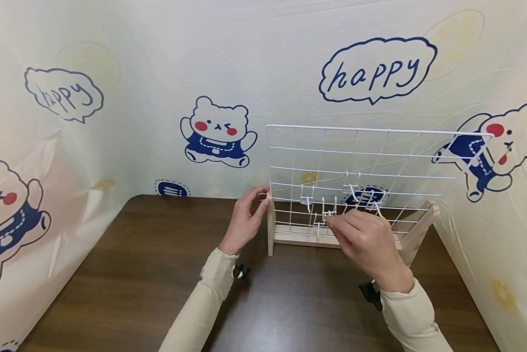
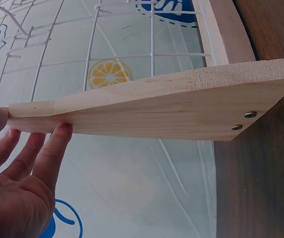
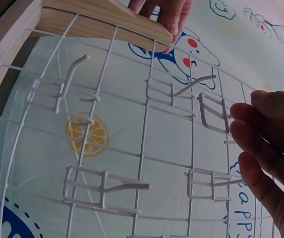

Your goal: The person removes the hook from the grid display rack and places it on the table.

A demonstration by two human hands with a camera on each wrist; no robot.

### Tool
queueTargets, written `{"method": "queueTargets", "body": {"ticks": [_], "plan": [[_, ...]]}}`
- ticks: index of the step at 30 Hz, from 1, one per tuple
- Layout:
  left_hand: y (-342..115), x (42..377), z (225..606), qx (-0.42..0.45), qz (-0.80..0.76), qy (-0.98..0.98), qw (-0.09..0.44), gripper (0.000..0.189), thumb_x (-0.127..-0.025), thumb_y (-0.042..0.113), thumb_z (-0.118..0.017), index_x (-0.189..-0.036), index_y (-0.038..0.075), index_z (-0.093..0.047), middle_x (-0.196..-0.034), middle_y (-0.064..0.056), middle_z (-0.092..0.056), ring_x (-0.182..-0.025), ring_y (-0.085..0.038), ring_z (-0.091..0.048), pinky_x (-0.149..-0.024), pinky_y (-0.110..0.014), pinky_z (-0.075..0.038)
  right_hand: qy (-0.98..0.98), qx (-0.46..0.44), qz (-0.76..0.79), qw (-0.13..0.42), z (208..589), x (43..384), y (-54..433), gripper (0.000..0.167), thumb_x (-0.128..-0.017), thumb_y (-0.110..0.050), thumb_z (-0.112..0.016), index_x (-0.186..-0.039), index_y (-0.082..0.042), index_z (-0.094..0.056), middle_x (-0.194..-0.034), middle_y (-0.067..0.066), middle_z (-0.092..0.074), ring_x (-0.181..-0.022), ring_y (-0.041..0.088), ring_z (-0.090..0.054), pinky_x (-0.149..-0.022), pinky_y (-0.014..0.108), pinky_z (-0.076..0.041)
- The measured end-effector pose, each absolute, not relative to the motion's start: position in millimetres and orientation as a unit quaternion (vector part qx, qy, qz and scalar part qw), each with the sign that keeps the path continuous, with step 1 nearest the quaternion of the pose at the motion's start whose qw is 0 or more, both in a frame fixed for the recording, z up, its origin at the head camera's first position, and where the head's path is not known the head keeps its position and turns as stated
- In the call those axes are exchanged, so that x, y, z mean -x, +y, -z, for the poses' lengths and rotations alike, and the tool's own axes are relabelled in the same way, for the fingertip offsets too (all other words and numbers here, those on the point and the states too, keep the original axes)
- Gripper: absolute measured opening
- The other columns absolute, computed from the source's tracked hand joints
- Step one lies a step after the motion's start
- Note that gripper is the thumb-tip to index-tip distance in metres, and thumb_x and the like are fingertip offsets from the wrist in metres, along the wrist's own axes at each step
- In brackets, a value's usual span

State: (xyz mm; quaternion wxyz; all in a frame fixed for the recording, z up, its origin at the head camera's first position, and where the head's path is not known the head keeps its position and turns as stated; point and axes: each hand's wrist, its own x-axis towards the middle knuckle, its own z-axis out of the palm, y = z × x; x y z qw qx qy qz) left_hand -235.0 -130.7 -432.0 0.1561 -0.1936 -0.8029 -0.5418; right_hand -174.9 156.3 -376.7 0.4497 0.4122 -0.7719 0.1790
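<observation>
A white wire grid rack (image 1: 379, 130) stands in a wooden frame, with several white wire hooks (image 3: 104, 187) hung on its bars. My left hand (image 1: 245, 212) grips the upper end of the wooden side piece (image 2: 146, 111), thumb on one face and fingers on the other. In front of the grid, my right hand (image 1: 366, 242) pinches a white wire hook (image 3: 213, 113) between thumb and fingers. That hook lies close to the bars in the right wrist view; whether it is seated on them I cannot tell. The right hand partly covers lower hooks in the head view.
Under the rack is a dark brown wooden table (image 1: 126, 274). The opposite side piece (image 1: 419, 232) slopes at the right, and a wooden base bar (image 1: 303, 238) joins both. A patterned cloth (image 1: 135, 122) hangs behind and at both sides.
</observation>
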Motion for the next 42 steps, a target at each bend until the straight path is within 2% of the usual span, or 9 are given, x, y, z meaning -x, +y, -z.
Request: {"method": "queueTargets", "body": {"ticks": [4, 11, 20, 34, 42], "plan": [[-130.4, 234.9, 431.9, 0.193, 0.541, -0.803, 0.158, 0.032, -0.106, 0.013, -0.06, -0.137, 0.005, -0.063, -0.132, -0.014, -0.069, -0.12, -0.03, -0.068, -0.104, -0.044, -0.059, -0.778, -0.411, -0.172, 0.443, 380.0, 173.8, 158.3, 0.041, -0.111, -0.024, -0.049, -0.09, -0.007, -0.08, -0.075, 0.003, -0.077, -0.062, 0.018, -0.069, -0.054, 0.037, -0.058], [-130.0, 235.4, 432.0, 0.19, 0.544, -0.803, 0.154, 0.032, -0.106, 0.011, -0.06, -0.137, 0.004, -0.062, -0.134, -0.023, -0.067, -0.121, -0.032, -0.068, -0.104, -0.046, -0.058, -0.787, -0.41, -0.157, 0.434, 388.7, 171.2, 163.0, 0.041, -0.111, -0.025, -0.048, -0.089, -0.008, -0.079, -0.075, 0.001, -0.076, -0.062, 0.017, -0.067, -0.055, 0.037, -0.057], [-129.7, 235.9, 430.9, 0.193, 0.546, -0.799, 0.161, 0.031, -0.106, 0.011, -0.06, -0.135, 0.001, -0.063, -0.131, -0.02, -0.069, -0.119, -0.032, -0.069, -0.103, -0.046, -0.059, -0.809, -0.406, -0.142, 0.401, 399.7, 167.0, 168.2, 0.044, -0.112, -0.028, -0.045, -0.091, -0.01, -0.079, -0.075, -0.001, -0.075, -0.059, 0.014, -0.063, -0.05, 0.032, -0.053], [-131.3, 235.5, 433.0, 0.195, 0.547, -0.799, 0.156, 0.032, -0.106, 0.01, -0.06, -0.136, 0.0, -0.062, -0.131, -0.022, -0.068, -0.12, -0.033, -0.068, -0.103, -0.048, -0.059, -0.817, -0.411, -0.128, 0.383, 414.7, 163.6, 175.3, 0.049, -0.113, -0.028, -0.039, -0.093, -0.009, -0.079, -0.081, -0.001, -0.078, -0.066, 0.018, -0.071, -0.056, 0.037, -0.058], [-131.3, 235.6, 432.8, 0.195, 0.543, -0.802, 0.155, 0.033, -0.106, 0.01, -0.06, -0.137, -0.003, -0.061, -0.132, -0.021, -0.068, -0.121, -0.032, -0.068, -0.104, -0.046, -0.059, -0.82, -0.417, -0.12, 0.374, 423.1, 161.5, 178.2, 0.053, -0.114, -0.03, -0.036, -0.092, -0.008, -0.079, -0.079, 0.001, -0.077, -0.066, 0.017, -0.071, -0.055, 0.035, -0.058]]}}
